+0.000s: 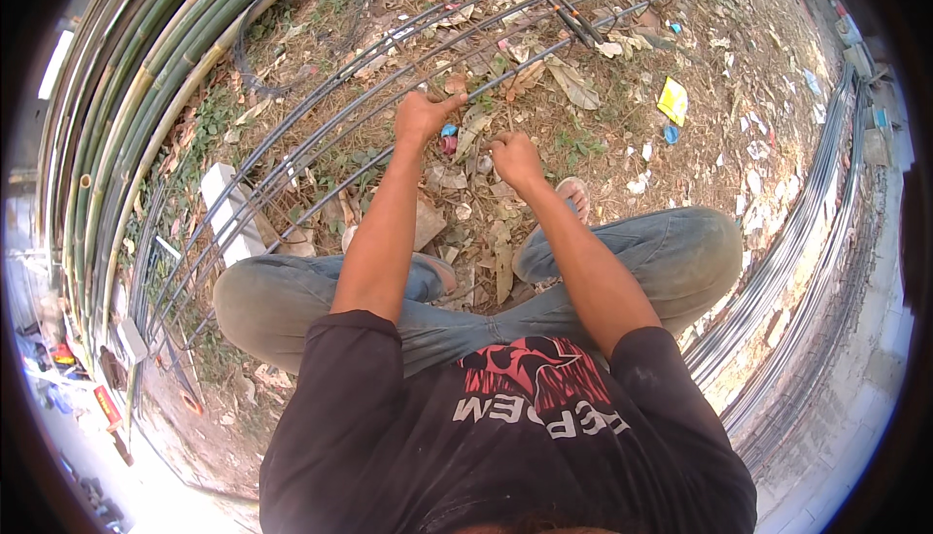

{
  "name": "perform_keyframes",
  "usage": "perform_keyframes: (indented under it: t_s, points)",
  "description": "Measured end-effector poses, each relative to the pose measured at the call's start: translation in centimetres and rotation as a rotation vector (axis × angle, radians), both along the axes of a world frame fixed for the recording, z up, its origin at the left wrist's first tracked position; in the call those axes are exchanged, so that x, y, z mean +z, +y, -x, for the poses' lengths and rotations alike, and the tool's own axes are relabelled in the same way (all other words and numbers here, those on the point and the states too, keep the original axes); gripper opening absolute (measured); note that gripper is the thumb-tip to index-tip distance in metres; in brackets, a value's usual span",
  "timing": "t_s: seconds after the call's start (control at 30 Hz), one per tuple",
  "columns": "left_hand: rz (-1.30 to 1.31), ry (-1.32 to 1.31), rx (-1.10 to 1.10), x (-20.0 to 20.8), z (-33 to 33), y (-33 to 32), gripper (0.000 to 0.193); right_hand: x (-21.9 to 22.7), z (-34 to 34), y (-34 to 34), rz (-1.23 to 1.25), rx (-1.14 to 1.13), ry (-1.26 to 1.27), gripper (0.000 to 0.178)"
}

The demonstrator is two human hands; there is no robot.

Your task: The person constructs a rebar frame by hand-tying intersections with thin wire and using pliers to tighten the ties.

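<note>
Several long grey steel bars (389, 80) run from lower left to upper right in front of me, just above the ground. My left hand (422, 118) is closed around the nearest steel bar (530, 63), its thumb pointing right along it. Slightly nearer and to the right, my right hand (517, 159) is closed with its knuckles up. Whatever it may hold is too small to make out. Between the hands, a small blue and dark red scrap (448, 138) lies among dry leaves. A dark bent-steel stirrup (568, 13) sits across the bars farther off.
Green bamboo poles (146, 77) are stacked along the left, near a loose wire coil (255, 72). A white block (231, 211) lies under the bars. On the right are a yellow packet (673, 102) and a long bundle of thin steel rods (812, 242). My bent knees flank my arms.
</note>
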State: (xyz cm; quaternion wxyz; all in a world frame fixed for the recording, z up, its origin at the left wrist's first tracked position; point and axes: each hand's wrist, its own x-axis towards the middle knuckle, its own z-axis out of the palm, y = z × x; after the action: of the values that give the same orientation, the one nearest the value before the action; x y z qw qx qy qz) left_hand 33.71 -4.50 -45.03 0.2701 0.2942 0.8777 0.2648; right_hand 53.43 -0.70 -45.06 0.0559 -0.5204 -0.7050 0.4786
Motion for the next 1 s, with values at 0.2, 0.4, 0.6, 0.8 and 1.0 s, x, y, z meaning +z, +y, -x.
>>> perform_keyframes:
  t_s: [0.2,0.4,0.6,0.8,1.0]
  points:
    - [-0.108,-0.099,0.007,-0.9,0.5,-0.4,0.053,0.1,0.1,0.0,-0.011,0.012,0.011,0.032]
    - [0.038,-0.026,0.045,0.5,0.3,-1.0,0.059,-1.9,2.6,-0.9,0.076,-0.134,0.228,0.029]
    - [0.049,-0.032,0.082,-0.1,-0.3,-1.0,0.050,-3.0,5.9,-0.8,0.512,-0.386,0.528,0.025]
    - [0.017,-0.103,0.084,-1.1,0.3,-0.8,0.047,-3.0,6.5,-0.1,0.328,-0.348,0.399,0.027]
    - [0.062,-0.078,0.081,0.4,0.0,-1.0,0.049,-2.6,6.8,-1.6,0.450,-0.343,0.456,0.027]
